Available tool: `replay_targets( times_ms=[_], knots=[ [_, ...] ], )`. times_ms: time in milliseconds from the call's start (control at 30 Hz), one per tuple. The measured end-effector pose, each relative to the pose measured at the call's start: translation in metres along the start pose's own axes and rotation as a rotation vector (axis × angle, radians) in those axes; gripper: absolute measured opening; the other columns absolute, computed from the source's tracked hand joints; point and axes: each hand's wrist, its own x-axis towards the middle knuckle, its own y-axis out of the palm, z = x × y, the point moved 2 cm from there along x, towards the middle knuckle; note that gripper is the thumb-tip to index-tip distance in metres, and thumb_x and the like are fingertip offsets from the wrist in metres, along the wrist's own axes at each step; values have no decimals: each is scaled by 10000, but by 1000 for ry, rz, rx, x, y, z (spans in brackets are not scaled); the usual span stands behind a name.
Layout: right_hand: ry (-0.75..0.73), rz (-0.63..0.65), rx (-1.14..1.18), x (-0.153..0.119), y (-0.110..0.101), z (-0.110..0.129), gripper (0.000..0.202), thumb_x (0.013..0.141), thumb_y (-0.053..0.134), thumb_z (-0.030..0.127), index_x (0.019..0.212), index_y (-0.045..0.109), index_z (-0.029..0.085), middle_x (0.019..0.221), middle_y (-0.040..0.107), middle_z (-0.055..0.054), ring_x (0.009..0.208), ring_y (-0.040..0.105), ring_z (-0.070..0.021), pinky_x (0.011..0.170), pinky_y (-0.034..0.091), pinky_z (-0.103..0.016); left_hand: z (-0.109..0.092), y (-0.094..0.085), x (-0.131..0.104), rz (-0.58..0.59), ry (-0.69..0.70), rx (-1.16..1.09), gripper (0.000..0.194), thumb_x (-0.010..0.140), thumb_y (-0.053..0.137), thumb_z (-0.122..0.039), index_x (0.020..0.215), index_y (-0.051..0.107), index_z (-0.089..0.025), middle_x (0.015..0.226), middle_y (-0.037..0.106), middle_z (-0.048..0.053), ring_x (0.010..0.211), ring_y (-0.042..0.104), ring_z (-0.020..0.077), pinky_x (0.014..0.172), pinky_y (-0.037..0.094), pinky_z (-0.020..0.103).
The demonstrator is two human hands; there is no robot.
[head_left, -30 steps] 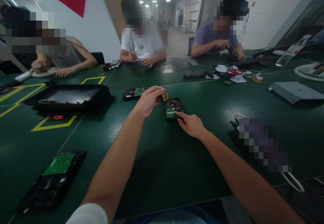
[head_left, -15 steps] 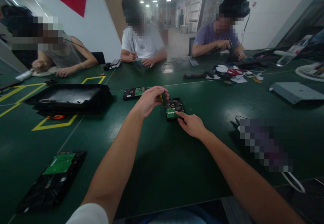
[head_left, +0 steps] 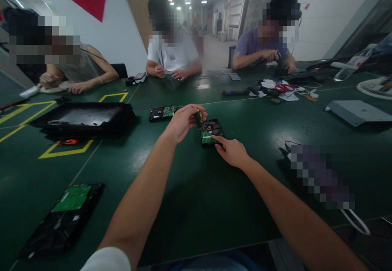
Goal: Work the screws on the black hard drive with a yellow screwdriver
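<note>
In front of me on the green table lies a hard drive (head_left: pixel 212 128), black with a green circuit board. My left hand (head_left: pixel 183 122) is closed around the black and yellow handle of a screwdriver (head_left: pixel 199 118), held upright over the drive's left side. The screwdriver's tip is too small to make out. From the right, my right hand (head_left: pixel 234 152) grips the drive's near right corner, index finger on the circuit board and thumb by the edge. Just left of my left hand is a second hard drive (head_left: pixel 157 114). A third hard drive (head_left: pixel 65 216) lies at the near left.
Stacked black trays (head_left: pixel 82 118) stand at the left, near yellow tape marks. A grey metal case (head_left: pixel 359 112) and a blurred-out pouch-like thing (head_left: pixel 321 177) lie at the right. Papers and red-handled scissors (head_left: pixel 284 87) lie beyond. Several people sit across the table.
My left hand has turned slightly about the screwdriver, and more of its yellow and black handle shows. My right hand and the hard drive have stayed in place.
</note>
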Motion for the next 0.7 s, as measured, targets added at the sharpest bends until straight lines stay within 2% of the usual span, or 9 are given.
replay_targets(
  times_ms=[233,367,433,533,700],
  knots=[
    [7,-5,-20,0,0,0,489,1060,416,448,1526,507,330,892,759,-28,731,675,-189,631,428,-278,14,14,8,-141,12,-138,136,843,584,-292,783,642,-184,745,615,37,721,608,164,751,525,318],
    [4,-14,-26,0,1,0,494,1060,408,448,1532,502,333,889,762,-27,737,678,-190,644,436,-280,18,19,10,-184,35,-135,226,900,594,-401,783,581,-208,706,551,10,681,565,149,704,498,296],
    [3,-9,-28,0,1,0,496,1063,404,450,1533,499,326,878,760,-27,724,676,-185,629,428,-276,20,18,11,-194,62,-115,275,897,642,-463,802,561,-218,705,543,-4,674,558,141,693,489,287],
    [0,-6,-33,0,1,0,496,1066,401,455,1533,500,322,877,760,-30,721,674,-186,616,421,-276,22,15,10,-193,106,-108,283,872,713,-450,822,552,-222,720,561,-15,661,555,129,679,486,284],
    [-8,-15,-16,0,2,0,498,1067,393,454,1537,495,322,888,762,-33,724,673,-189,618,419,-280,20,11,7,-112,92,-133,286,847,760,-430,824,577,-211,789,625,2,710,598,135,709,505,299]
  ],
)
